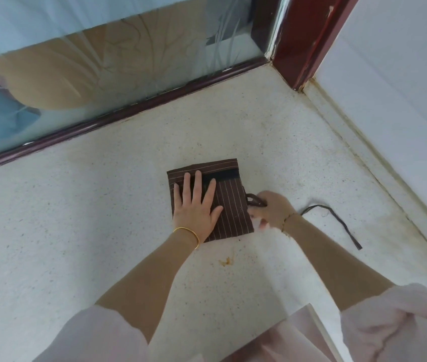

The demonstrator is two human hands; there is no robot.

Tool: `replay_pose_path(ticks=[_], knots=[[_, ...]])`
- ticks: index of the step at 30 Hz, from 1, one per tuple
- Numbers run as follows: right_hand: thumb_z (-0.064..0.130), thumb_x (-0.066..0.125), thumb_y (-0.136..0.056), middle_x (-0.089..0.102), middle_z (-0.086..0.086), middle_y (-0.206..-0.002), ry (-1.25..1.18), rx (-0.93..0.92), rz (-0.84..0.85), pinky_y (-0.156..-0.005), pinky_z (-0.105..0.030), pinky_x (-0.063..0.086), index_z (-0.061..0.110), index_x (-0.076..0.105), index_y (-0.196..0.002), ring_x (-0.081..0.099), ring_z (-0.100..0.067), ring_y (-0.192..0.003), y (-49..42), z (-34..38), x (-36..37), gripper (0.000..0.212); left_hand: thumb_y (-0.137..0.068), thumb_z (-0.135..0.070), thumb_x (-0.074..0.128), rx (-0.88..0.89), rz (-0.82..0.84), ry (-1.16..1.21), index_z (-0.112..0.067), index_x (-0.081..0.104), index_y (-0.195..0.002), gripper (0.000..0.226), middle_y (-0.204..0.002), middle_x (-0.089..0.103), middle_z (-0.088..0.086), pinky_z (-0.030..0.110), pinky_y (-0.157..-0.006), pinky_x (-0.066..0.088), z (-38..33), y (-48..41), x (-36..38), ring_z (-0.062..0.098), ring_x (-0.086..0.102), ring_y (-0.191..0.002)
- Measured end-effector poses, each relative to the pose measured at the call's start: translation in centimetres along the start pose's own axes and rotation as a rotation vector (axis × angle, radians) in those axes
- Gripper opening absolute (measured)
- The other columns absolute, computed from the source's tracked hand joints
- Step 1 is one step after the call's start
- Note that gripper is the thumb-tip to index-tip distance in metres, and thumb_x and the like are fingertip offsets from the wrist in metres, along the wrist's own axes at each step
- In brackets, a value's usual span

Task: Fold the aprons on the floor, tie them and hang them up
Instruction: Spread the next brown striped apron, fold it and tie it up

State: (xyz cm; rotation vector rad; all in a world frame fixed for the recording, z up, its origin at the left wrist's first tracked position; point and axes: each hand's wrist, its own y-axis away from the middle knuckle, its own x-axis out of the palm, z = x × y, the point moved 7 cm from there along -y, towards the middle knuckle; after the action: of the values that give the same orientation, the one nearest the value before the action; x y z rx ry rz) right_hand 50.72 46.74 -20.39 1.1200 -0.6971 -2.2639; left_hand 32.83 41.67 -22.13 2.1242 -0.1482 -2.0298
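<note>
The folded brown white-pinstriped cloth apron (230,202) lay on the pale speckled floor (89,218). The left grip (195,205) pressed flat on it, fingers straight and spread. The right grip (270,210), fingers curled, held the apron's dark tie strap (255,200) at its right edge; the loose end trailed across the floor.

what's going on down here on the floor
A person is bundling up a brown striped apron on the speckled floor. It is already folded into a small square. The left hand presses flat on it, while the right hand grips the dark tie string at its right edge. The string's loose end trails across the floor.
</note>
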Motion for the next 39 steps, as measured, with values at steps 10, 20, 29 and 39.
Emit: replay_pose_path(ticks=[10, 20, 29, 39], knots=[[0.001, 0.055, -0.084, 0.059, -0.001, -0.115, 0.443, -0.441, -0.532, -0.089, -0.033, 0.048, 0.016, 0.062, -0.114, 0.055, -0.020, -0.101, 4.3, 7.0, -3.8, 0.034, -0.094, -0.058, 0.007, 0.000, 0.054, -0.045, -0.024, -0.023, -0.145, 0.068, -0.154, -0.025, 0.013, 0.056, -0.115, -0.001, -0.3, -0.3, 0.4, 0.038, -0.021, -0.140], [0.005, 0.052, -0.091, 0.052, -0.009, -0.115, 0.250, -0.334, -0.304, -0.088, -0.031, 0.049, 0.012, 0.058, -0.125, 0.055, -0.022, -0.097, 1.8, 2.7, 3.5, 0.035, -0.095, -0.057, 0.010, 0.001, 0.093, -0.018, -0.026, -0.020, -0.146, 0.067, -0.153, -0.027, 0.012, 0.054, -0.115, -0.008, -0.3, -0.5, 0.4, 0.036, -0.024, -0.140], [0.011, 0.055, -0.091, 0.052, -0.009, -0.108, 0.577, -0.383, -0.316, -0.083, -0.027, 0.047, 0.007, 0.058, -0.107, 0.051, -0.021, -0.099, 2.8, 3.9, 4.2, 0.016, -0.094, -0.058, 0.009, -0.009, 0.150, -0.025, -0.027, -0.022, -0.146, 0.068, -0.152, -0.029, 0.010, 0.054, -0.115, -0.008, -0.1, -0.6, 0.6, 0.034, -0.026, -0.140], [0.028, 0.053, -0.094, 0.065, -0.008, -0.086, 0.965, 0.164, 0.574, -0.059, -0.028, 0.049, 0.007, 0.058, -0.092, 0.056, -0.018, -0.057, 9.5, -1.5, 1.5, 0.022, -0.098, -0.041, 0.036, 0.043, -0.024, 0.080, -0.020, 0.021, -0.149, 0.057, -0.156, 0.011, 0.014, 0.050, -0.115, 0.009, 0.1, -0.3, -2.4, 0.037, 0.007, -0.144]])
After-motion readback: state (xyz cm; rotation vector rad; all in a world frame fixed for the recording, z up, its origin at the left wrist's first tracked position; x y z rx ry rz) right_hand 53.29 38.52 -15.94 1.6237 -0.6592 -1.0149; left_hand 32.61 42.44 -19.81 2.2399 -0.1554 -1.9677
